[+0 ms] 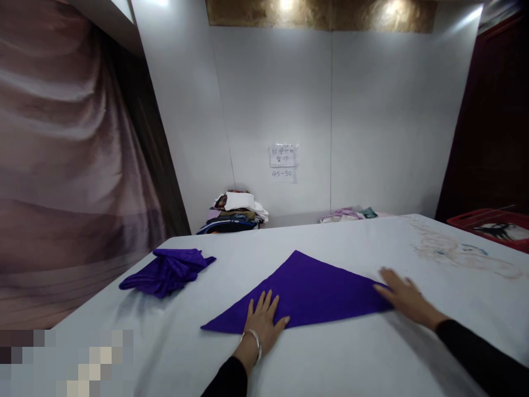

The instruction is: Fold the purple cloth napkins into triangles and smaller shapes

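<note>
A purple cloth napkin (314, 289) lies flat on the white-covered table, folded into a triangle with its peak pointing away from me. My left hand (266, 322), with a silver bangle at the wrist, rests on the napkin's near edge, left of the middle, fingers spread. At the napkin's right corner is my right hand (403, 295), fingers stretched out and slightly blurred; the corner is partly hidden under it. Neither hand grips anything.
Crumpled purple cloths (169, 270) lie at the table's left. Beyond the far edge are a stack of folded clothes (235, 212) and a smaller cloth pile (347, 215). A red basket (475, 220) stands at right. A paper sign (283, 164) hangs on the wall.
</note>
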`<state>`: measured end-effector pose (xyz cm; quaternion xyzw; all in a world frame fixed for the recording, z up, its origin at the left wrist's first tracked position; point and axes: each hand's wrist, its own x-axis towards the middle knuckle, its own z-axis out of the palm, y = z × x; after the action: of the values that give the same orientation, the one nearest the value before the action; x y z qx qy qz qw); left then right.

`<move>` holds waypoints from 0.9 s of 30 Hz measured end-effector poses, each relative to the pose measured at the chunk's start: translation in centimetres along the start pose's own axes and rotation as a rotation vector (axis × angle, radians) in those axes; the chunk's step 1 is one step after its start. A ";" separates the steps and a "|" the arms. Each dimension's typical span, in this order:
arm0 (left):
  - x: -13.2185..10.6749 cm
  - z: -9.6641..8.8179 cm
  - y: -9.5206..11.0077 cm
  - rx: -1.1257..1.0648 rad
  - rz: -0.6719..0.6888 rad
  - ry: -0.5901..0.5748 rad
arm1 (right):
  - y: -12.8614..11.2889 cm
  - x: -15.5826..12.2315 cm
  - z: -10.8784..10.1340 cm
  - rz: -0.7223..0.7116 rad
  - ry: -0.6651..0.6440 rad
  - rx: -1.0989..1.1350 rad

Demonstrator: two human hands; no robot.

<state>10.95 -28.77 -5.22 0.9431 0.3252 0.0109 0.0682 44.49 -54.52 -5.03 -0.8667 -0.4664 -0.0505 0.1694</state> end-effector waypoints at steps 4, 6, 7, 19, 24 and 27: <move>0.0 -0.1 0.0 0.030 -0.001 -0.009 | -15.9 0.6 2.9 -0.382 -0.352 0.163; 0.0 0.0 -0.1 0.050 -0.001 -0.006 | -20.3 0.1 4.0 -0.526 -0.420 0.230; 0.0 0.1 -0.1 0.058 0.000 -0.003 | -21.6 -0.1 4.4 -0.562 -0.437 0.242; -0.3 -0.3 -3.4 0.046 -0.116 -0.029 | -21.9 -0.5 5.4 -0.609 -0.430 0.235; -2.6 -1.5 -12.0 0.115 -0.426 -0.003 | -21.8 -0.6 5.4 -0.603 -0.435 0.243; -3.7 -3.3 -15.6 0.191 -0.646 0.025 | -21.7 -0.5 5.5 -0.608 -0.439 0.243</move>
<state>-1.72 -18.50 -4.02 0.7933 0.6075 -0.0304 -0.0246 25.88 -42.04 -5.00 -0.6528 -0.7296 0.1439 0.1443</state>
